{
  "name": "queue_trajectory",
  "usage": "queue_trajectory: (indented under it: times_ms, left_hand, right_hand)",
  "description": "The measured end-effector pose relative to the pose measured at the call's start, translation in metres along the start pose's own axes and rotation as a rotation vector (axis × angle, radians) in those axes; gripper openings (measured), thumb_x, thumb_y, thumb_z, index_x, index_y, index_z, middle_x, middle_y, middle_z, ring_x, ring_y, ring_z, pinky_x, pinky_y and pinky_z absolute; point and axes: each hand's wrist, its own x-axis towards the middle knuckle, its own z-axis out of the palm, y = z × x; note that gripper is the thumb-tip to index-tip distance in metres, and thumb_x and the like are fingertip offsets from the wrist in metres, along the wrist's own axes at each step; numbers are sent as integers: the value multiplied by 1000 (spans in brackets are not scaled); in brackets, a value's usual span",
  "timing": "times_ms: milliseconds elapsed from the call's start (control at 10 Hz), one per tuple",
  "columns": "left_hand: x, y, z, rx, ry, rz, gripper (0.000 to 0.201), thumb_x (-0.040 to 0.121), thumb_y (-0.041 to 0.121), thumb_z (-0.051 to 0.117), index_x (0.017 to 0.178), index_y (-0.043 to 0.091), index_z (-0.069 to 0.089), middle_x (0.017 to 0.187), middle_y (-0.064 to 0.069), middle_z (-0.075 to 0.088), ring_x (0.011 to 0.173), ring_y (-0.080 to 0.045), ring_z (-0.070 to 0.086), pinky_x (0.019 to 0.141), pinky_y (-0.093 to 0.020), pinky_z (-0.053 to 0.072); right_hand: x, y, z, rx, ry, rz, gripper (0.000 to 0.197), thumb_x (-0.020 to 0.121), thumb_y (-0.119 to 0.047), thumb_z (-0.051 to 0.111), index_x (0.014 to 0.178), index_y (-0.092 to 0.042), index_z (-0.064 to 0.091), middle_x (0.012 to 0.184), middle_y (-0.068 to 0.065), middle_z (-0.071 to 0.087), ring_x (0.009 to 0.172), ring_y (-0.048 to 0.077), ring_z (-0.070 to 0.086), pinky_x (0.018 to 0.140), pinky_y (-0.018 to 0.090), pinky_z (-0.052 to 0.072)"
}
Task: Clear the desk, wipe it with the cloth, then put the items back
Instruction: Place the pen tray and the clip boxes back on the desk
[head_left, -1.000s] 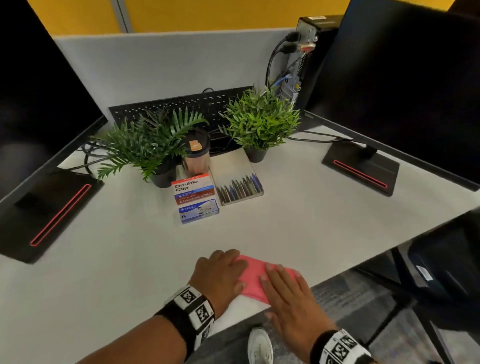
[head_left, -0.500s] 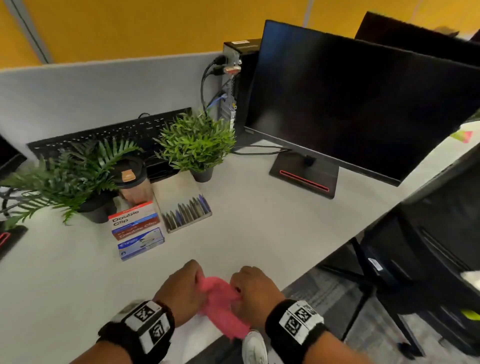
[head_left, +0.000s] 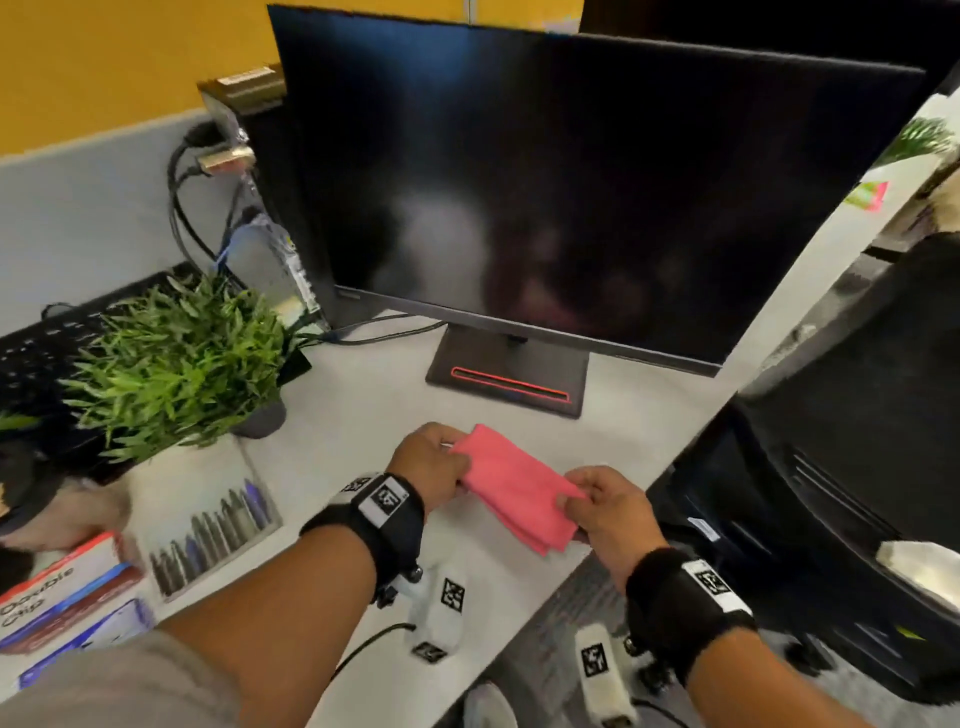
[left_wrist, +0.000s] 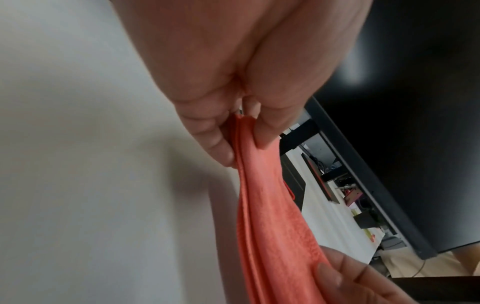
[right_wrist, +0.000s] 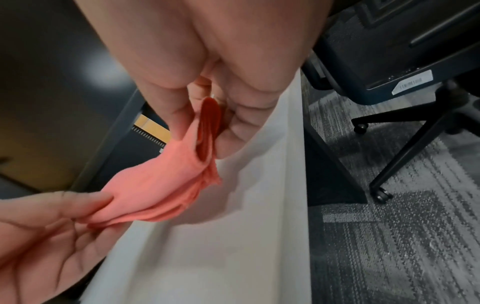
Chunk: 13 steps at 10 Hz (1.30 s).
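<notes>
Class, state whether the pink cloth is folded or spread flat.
Folded: the pink cloth shows stacked layered edges, pinched between left hand and right hand.

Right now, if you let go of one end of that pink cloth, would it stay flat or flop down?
Probably flop. The cloth sags between the left hand and right hand and bunches into soft folds where the fingers pinch it. It looks light, since small pinches hold it up.
</notes>
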Motion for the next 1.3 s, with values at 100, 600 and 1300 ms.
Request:
queue_trajectory:
  times_ms: [100, 600, 1300]
  left_hand:
    - [25, -1, 9, 156, 39, 6, 25, 60, 19, 62, 84, 23, 66, 94, -11, 73, 86, -30, 71, 81, -46, 59]
    - [5, -9, 24, 1033, -84, 444, 39, 74, 36, 69, 110, 26, 60, 118, -2, 48, 110, -27, 44, 88, -40, 47]
    - [12, -17, 16, 1030, -189, 484, 44, 83, 21, 65, 126, 26, 58, 128, -1, 44, 116, -24, 42, 95, -41, 46]
  right_hand:
    - [22, 1, -6, -159, 50, -26, 20, 78, -1, 72, 87, -18, 67, 89, 11, 66, 70, 23, 63, 68, 41, 57]
    - [26, -17, 29, -977, -190, -570, 26, 82, -24, 63, 107, -21, 69, 119, 7, 62, 112, 28, 55, 92, 30, 47]
    - [33, 7, 38, -1055, -184, -628, 45, 85, -14, 66, 129, -8, 60, 143, 17, 49, 135, 38, 42, 114, 44, 26]
